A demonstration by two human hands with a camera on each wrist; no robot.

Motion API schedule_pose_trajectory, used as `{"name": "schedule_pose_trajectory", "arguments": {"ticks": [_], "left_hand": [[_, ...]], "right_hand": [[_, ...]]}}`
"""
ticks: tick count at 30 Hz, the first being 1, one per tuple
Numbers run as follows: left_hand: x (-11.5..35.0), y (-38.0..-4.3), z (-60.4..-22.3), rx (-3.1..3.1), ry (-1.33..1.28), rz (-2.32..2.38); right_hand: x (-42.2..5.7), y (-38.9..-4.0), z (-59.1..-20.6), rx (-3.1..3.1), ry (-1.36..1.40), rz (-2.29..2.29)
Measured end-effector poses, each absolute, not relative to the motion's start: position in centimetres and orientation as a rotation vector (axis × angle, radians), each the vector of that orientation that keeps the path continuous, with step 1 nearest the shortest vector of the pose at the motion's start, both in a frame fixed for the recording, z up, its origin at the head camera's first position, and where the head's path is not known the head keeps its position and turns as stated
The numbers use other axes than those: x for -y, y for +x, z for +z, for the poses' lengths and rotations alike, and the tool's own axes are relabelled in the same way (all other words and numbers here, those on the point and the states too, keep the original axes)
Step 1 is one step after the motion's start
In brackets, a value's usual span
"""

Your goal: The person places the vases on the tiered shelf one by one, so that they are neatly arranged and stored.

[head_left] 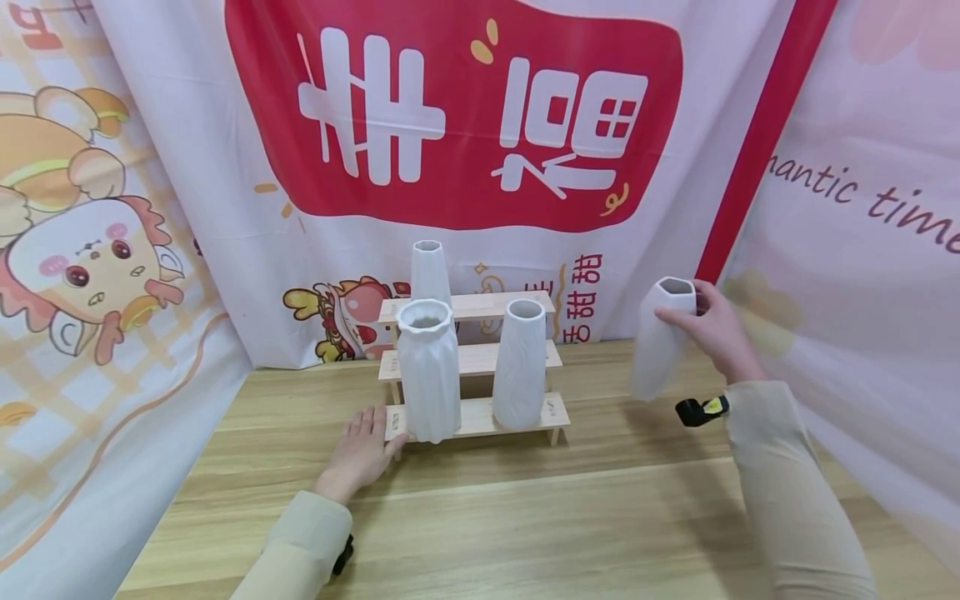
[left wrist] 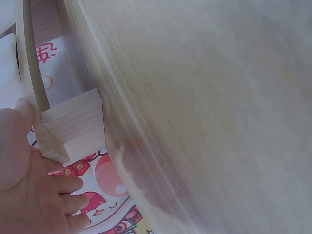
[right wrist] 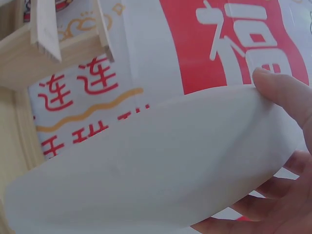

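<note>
My right hand (head_left: 716,325) holds a white faceted vase (head_left: 660,350) near its rim, to the right of the stand and slightly tilted. In the right wrist view, the thumb and fingers (right wrist: 285,95) lie on opposite sides of this vase (right wrist: 146,161). My left hand (head_left: 363,450) touches the left end of a three-step wooden stand (head_left: 480,414), its fingers straight and its thumb at the lowest board's front corner. On that lowest step stand a ribbed white vase (head_left: 429,375) at left and a smoother, tapered white vase (head_left: 521,367) at right. A slim white vase (head_left: 430,271) rises behind, its base hidden.
The wooden table (head_left: 525,525) carries the stand near its back edge. A printed cloth (head_left: 465,192) with a red panel hangs close behind. More printed cloth closes off the left side (head_left: 97,250) and the right side (head_left: 862,275).
</note>
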State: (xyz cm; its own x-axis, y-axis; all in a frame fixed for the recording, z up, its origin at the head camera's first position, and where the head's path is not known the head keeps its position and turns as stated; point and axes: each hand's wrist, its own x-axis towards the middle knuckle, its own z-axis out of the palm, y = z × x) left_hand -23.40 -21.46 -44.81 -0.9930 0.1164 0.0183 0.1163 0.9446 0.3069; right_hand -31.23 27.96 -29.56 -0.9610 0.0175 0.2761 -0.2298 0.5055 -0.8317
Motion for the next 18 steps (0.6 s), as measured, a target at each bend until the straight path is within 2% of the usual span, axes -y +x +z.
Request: {"name": "schedule_pose_trajectory", "arguments": {"ticks": [18], "left_hand": [[21.3, -23.4, -44.8, -3.099, 0.193, 0.502]], "right_hand": [[-22.5, -31.5, -25.8, 2.507, 0.230, 1.522]]}}
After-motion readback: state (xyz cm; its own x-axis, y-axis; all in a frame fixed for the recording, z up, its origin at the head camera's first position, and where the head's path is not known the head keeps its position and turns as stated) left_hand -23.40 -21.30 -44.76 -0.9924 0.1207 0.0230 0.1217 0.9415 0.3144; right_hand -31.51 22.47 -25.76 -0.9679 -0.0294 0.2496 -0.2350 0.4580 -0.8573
